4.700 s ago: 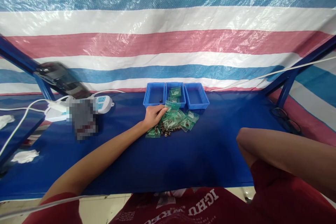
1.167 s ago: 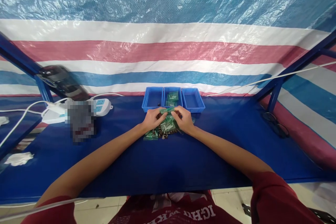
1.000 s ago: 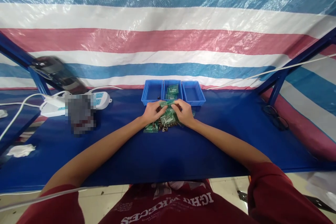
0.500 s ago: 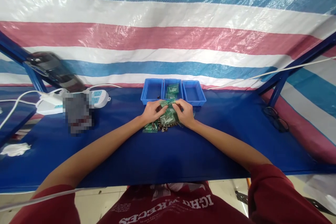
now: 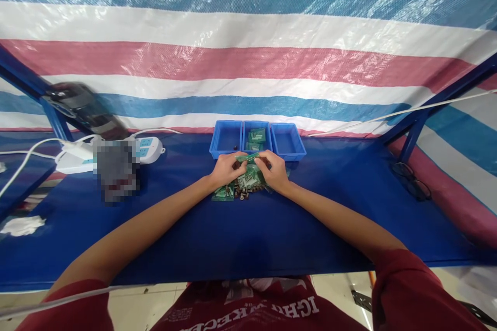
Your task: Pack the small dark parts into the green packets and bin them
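Observation:
My left hand (image 5: 225,169) and my right hand (image 5: 274,169) pinch the two ends of a small green plastic bag (image 5: 247,158), held just in front of the blue bins. Its contents are too small to make out. Beneath and between the hands lies a pile of more green bags (image 5: 250,178) with pale pieces inside. Loose small metal fittings (image 5: 242,194) spill from the pile's front edge. Another green bag (image 5: 222,194) lies by my left wrist. Behind my fingers, the middle blue bin (image 5: 256,126) holds several green bags.
The left blue bin (image 5: 225,134) has a small dark piece in it; the right blue bin (image 5: 288,142) stands beside the middle one. A power strip (image 5: 149,150), a dark bottle (image 5: 83,108) and crumpled tissue (image 5: 23,225) are at left. Glasses (image 5: 411,181) lie at right.
The whole view has shifted slightly, with the scene sitting a little lower. Both hands keep their hold on the green bag, which now looks flatter and narrower.

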{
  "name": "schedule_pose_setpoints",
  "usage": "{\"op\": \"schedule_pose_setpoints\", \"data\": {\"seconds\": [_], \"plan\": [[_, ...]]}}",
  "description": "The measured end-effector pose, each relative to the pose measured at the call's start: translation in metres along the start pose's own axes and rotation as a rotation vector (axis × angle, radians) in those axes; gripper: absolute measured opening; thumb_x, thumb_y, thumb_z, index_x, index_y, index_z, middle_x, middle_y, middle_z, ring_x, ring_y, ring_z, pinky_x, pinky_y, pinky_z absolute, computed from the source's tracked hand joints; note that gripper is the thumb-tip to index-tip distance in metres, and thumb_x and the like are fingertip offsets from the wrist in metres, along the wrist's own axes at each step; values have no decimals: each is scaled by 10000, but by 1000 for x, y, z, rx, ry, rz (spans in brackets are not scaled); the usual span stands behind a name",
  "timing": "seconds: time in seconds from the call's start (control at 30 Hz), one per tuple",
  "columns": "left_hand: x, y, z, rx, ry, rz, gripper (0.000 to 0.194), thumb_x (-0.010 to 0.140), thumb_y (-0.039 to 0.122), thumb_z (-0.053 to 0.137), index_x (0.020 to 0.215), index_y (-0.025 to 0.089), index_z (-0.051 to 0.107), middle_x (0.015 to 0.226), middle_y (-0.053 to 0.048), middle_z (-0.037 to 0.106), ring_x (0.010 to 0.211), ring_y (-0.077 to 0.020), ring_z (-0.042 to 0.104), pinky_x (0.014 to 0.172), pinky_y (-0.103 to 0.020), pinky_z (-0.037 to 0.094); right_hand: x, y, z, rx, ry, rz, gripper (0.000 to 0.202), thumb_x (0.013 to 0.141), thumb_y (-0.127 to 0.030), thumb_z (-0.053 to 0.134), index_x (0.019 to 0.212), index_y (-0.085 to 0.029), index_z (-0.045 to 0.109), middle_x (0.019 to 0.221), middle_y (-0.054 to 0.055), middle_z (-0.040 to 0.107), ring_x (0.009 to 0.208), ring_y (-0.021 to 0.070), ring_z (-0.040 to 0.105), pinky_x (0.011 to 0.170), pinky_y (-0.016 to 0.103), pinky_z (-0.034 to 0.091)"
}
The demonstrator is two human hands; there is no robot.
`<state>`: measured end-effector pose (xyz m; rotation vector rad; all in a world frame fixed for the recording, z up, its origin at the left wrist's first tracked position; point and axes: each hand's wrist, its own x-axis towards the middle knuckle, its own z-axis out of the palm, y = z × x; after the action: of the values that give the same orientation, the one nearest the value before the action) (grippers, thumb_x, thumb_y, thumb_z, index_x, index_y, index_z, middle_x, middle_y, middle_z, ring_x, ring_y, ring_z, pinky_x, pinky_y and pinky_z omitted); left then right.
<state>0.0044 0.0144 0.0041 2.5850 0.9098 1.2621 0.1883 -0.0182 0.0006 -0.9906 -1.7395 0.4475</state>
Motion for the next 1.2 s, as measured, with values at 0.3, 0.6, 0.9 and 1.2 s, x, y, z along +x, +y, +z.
{"op": "schedule_pose_setpoints", "data": {"seconds": [0.3,0.6,0.9,1.2], "plan": [[-2,-5,1,32,-29,2,154,835,202,490,924,150,603,611,25,608,461,-84,524,517,-197,390,0,-2,0,1,14,-13,265,931,-392,449,792,-189,547,664,3,499,595,132,464,592,264,384],[-1,-6,-1,35,-78,-11,202,889,277,429,762,160,533,560,23,510,472,-97,479,476,-211,328,-1,-1,0,-4,11,-13,271,923,-393,455,751,-194,525,642,-2,480,584,132,454,586,267,371],[-1,-5,0,33,-56,8,190,878,272,439,749,162,526,546,28,488,465,-91,451,468,-210,305,0,0,0,8,0,-2,269,917,-420,451,775,-196,497,623,-16,456,556,125,433,558,258,365],[-4,-7,-1,45,-92,-15,280,918,342,387,759,159,528,561,25,491,485,-94,455,491,-217,321,0,-2,-1,14,-12,4,296,923,-434,442,749,-198,484,610,-20,444,538,120,414,547,257,361]]}}
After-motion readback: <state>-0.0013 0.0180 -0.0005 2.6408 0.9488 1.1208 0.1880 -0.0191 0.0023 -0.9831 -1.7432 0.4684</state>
